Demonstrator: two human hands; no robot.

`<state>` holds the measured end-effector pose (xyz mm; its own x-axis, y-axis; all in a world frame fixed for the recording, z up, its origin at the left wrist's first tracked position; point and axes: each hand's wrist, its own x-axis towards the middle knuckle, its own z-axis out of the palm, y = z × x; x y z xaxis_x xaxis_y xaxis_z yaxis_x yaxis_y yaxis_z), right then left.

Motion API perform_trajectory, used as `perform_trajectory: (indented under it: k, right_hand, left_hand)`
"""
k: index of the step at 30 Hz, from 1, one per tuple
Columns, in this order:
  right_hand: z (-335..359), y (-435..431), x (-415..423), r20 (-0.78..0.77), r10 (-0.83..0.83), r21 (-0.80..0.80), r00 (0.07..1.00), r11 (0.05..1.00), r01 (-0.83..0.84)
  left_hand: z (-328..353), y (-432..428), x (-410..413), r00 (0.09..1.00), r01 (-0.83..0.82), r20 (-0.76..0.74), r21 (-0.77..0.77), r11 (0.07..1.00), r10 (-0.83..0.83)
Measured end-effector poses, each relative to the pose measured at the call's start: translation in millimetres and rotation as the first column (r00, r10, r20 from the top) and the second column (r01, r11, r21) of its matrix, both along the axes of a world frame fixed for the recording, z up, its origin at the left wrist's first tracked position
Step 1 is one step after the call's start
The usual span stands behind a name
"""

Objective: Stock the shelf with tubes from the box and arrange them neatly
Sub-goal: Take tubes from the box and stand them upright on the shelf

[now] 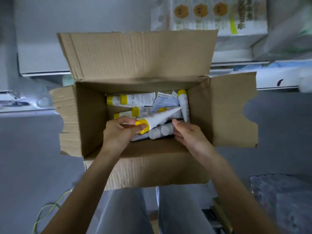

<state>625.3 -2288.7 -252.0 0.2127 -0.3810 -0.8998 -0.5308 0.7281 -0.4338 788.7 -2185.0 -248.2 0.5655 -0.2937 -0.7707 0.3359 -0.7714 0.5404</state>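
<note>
The left hand (118,130) pinches the yellow cap of a white plastic tube (162,118), whose tail slants away to the right. The right hand (187,134) is loosely spread just beside two grey-capped tubes (160,131); whether it touches them is unclear. Beyond both hands, more yellow-capped tubes (135,98) lie partly hidden inside the open brown cardboard box (94,115).

Tubes (140,98): label txt too blurry.

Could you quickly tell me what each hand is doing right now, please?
Left hand: holding a yellow-capped tube by its cap.
Right hand: open, touching the grey-capped tubes.
</note>
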Motion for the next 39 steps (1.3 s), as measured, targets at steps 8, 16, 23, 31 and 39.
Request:
perform_trajectory:
  k: [8,16,23,31,39]
  right_hand:
    - [19.7,4.3,14.3,0.325,-0.43,0.217,0.842,0.901,0.376]
    - [7.9,-5.8,7.4,0.428,-0.514,0.229,0.743,0.857,0.461]
    - [-7.9,-20.2,-10.7,0.331,-0.409,0.052,0.851,0.908,0.416]
    - [-20.7,-11.9,-28.0,0.094,-0.167,-0.233,0.981,0.955,0.185]
    - [-24.1,-6.5,-34.1,0.083,-0.177,-0.211,0.981,0.959,0.19]
  left_hand:
    - [29.9,-13.6,-12.8,0.998,0.057,0.013,-0.215,0.975,-0.055]
    - [18.0,-31.3,-28.4,0.985,0.154,-0.018,-0.323,0.934,-0.169]
    - [-36.5,-45.7,-13.8,0.983,0.175,-0.007,-0.222,0.959,-0.181]
    - [-100.0,-63.8,-17.4,0.929,0.368,0.023,-0.135,0.92,-0.369]
    - [-110.0,-70.7,-31.8,0.898,0.437,0.061,-0.015,0.899,-0.435]
